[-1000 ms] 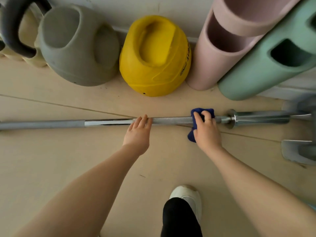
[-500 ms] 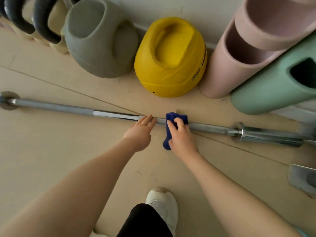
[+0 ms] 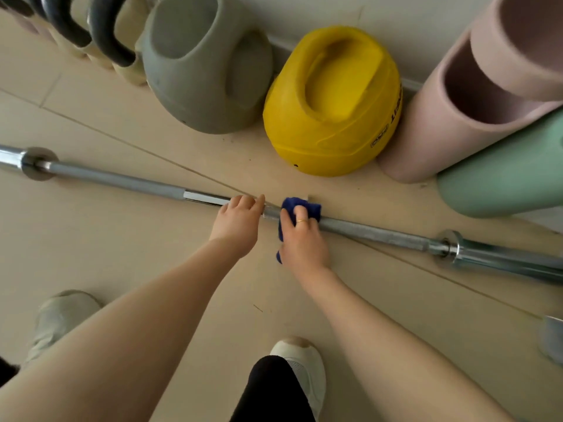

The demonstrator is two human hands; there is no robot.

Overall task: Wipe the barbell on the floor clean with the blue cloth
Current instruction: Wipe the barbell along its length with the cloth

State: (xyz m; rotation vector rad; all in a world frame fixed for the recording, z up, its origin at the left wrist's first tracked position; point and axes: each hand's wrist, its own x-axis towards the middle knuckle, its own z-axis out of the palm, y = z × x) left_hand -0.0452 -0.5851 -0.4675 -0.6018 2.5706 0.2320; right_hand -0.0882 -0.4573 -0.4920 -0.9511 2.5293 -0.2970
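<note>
**Wiping the bar: cloth now at the middle, the left part not yet reached**

The barbell (image 3: 380, 234) lies flat on the floor (image 3: 122, 254), running from the upper left to the lower right of my view, in front of a row of weights at the wall. My right hand (image 3: 303, 242) is closed around the blue cloth (image 3: 300, 208) and presses it on the shaft, near the middle of the bar. The cloth is folded over the top of the shaft and a small corner of it shows below my palm. My left hand (image 3: 239, 222) is mostly open, with the fingers (image 3: 246, 202) laid flat on the shaft just beside the cloth. It grips nothing; I think it only steadies the bar so it does not roll.

How much is clean I cannot say for sure, because the metal looks alike on both sides of the cloth. Judging from where the cloth sits, I am about half way along the shaft. The long part to the left, up to the left collar (image 3: 39, 163), is what I judge to be left, and also both sleeves beyond the collars. The right collar (image 3: 447, 245) is well apart from my hand.

To go on leftward, my left hand must move away first, because it touches the bar exactly where the cloth should pass. The yellow weight (image 3: 332, 102) and the grey kettlebell (image 3: 207, 65) stand near but do not touch the bar.
</note>
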